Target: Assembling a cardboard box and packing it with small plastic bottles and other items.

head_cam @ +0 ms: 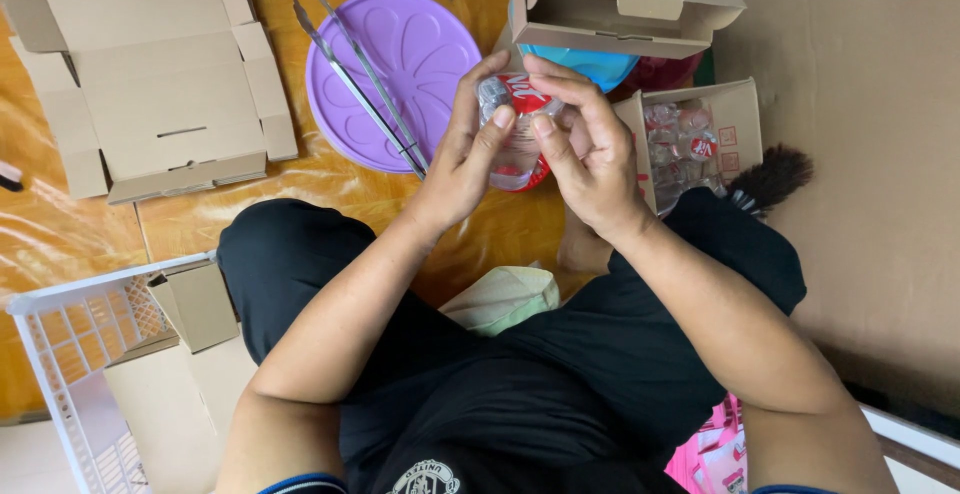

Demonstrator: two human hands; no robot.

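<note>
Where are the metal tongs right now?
The metal tongs lie slanted across the purple round lid on the floor, just beyond the person's left hand.

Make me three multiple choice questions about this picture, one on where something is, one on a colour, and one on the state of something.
1. Where do the metal tongs lie?
A. Across the round lid
B. In the white basket
C. Inside the folded cardboard box

2. What colour is the round lid?
A. Green
B. Purple
C. Orange

3. How is the clear packet with red print held?
A. By the left hand alone
B. By neither hand
C. By both, left hand and right hand

Answers: 1 A, the tongs rest slanted over the lid. 2 B, it is plainly purple. 3 C, fingers of both hands pinch the packet.
</note>
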